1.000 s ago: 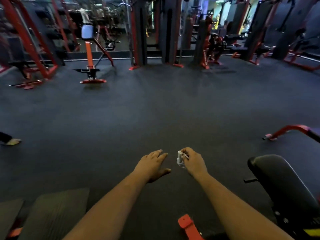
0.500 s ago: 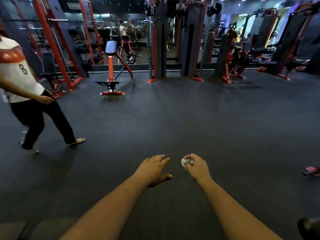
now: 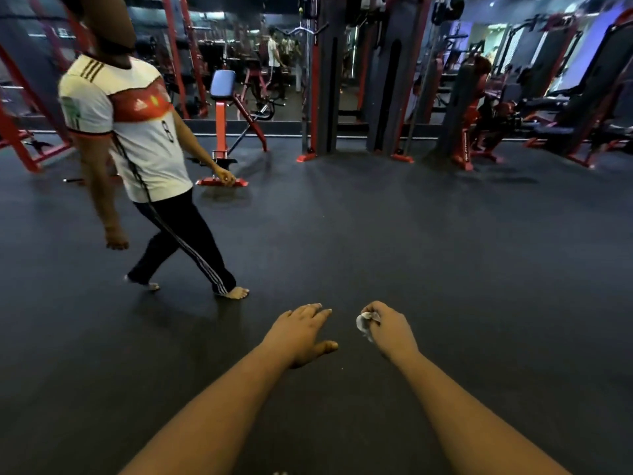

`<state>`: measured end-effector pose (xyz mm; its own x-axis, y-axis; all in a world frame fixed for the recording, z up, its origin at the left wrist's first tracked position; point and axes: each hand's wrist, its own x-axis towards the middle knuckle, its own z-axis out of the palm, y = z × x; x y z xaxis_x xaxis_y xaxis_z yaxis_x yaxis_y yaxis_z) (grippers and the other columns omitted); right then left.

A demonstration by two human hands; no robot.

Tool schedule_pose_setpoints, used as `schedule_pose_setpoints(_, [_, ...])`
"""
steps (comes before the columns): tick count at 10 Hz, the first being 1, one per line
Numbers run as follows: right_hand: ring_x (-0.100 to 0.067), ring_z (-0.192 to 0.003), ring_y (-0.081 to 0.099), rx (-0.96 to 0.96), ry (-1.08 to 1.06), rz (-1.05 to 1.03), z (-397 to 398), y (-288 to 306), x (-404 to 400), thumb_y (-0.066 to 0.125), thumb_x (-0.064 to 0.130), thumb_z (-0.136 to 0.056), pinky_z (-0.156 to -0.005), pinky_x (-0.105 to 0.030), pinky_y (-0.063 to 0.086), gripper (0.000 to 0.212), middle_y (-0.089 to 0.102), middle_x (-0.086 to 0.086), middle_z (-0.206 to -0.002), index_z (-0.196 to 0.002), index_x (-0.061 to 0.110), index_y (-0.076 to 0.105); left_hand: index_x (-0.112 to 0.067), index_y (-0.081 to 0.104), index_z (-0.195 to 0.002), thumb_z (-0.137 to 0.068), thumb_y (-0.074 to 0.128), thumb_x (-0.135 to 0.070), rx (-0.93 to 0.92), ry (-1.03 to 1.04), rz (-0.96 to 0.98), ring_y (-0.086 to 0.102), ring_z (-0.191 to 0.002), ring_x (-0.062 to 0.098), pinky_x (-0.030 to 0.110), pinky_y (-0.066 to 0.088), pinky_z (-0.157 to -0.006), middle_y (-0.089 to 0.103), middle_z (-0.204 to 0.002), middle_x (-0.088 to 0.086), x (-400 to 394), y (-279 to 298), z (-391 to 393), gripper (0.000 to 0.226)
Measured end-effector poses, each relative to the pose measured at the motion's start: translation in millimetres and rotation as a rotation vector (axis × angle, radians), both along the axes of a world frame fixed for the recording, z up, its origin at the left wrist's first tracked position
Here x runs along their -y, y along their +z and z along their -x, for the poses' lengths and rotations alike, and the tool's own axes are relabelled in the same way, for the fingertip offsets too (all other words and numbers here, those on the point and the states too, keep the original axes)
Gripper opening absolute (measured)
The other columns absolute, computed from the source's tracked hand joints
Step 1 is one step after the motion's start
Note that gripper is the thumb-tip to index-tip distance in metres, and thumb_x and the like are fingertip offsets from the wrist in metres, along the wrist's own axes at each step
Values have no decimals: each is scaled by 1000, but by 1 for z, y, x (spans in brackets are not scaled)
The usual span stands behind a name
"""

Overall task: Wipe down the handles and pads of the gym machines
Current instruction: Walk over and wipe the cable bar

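While both arms are reaching forward over the dark rubber floor (image 3: 445, 269), the right hand (image 3: 388, 329) is pinching a small crumpled white wipe (image 3: 363, 320), ready for wiping; the left hand (image 3: 301, 332) is hovering with its grip relaxed and holding nothing, and the red-framed gym machines (image 3: 342, 97) are standing well apart.

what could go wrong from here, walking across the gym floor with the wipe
1. A person in a white jersey is stepping barefoot across the floor just ahead on the left; carrying on forward might mean a collision.
2. The right hand pinches only a small crumpled wipe, which could slip out unnoticed.
3. The left hand is open and empty, and no machine is within reach; the nearest, a red bench with a blue pad, stands beyond the person.
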<state>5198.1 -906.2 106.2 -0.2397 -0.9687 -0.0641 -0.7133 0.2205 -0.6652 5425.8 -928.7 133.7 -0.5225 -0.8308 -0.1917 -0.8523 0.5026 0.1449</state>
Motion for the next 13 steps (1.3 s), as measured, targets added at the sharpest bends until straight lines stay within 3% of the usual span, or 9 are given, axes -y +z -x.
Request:
schedule_pose_setpoints(2, [-17,-86,68,-21,-47,-9,-10,4,115,58,18,-97,-76,-37,59,26,72,0,-105,-116,31,69,-28,14,-165,-99,46,-68,-16,-38,-14,18,-157,22,46,23,-125,15,-172,1,128,-4,-8,83])
schedule_pose_setpoints(3, [-15,-89,68,-63,-67,-5,-9,10,165,60,22,-97,-77,-33,56,26,72,1,-111,-120,29,70,-28,14,-165,-99,45,-69,2,-87,-39,17,-157,22,47,23,-125,12,-173,0,187,0,-9,84])
schedule_pose_setpoints(5, [-16,-84,67,-80,-94,-22,4,15,257,58,16,-94,-75,-43,58,21,70,5,-96,-104,32,66,-26,16,-165,-100,43,-69,17,-156,-56,18,-157,23,46,26,-124,14,-172,1,308,-1,10,83])
schedule_pose_setpoints(7, [-16,-82,66,-85,-85,-30,47,-5,372,60,15,-93,-76,-43,58,21,70,3,-96,-104,32,65,-26,18,-165,-100,44,-68,39,-216,-41,20,-156,23,47,27,-124,17,-172,1,423,-12,59,82])
schedule_pose_setpoints(9, [-11,-76,67,-91,-48,-92,99,-15,490,54,27,-95,-66,-37,60,17,69,8,-93,-99,41,62,-27,14,-166,-100,43,-68,102,-202,-56,17,-157,23,47,24,-124,14,-172,1,529,-13,107,82])
schedule_pose_setpoints(10, [-15,-81,65,-148,-36,-94,119,-11,547,52,23,-97,-70,-37,57,20,69,5,-100,-104,39,63,-27,16,-165,-100,42,-69,78,-166,-65,18,-156,22,46,25,-124,15,-172,1,582,-14,125,82])
schedule_pose_setpoints(13, [-17,-79,64,-197,-49,-96,151,2,704,52,22,-98,-72,-43,58,19,68,3,-94,-103,36,63,-27,18,-165,-99,43,-70,52,-162,-50,22,-155,23,46,28,-123,18,-171,2,740,-9,157,83])
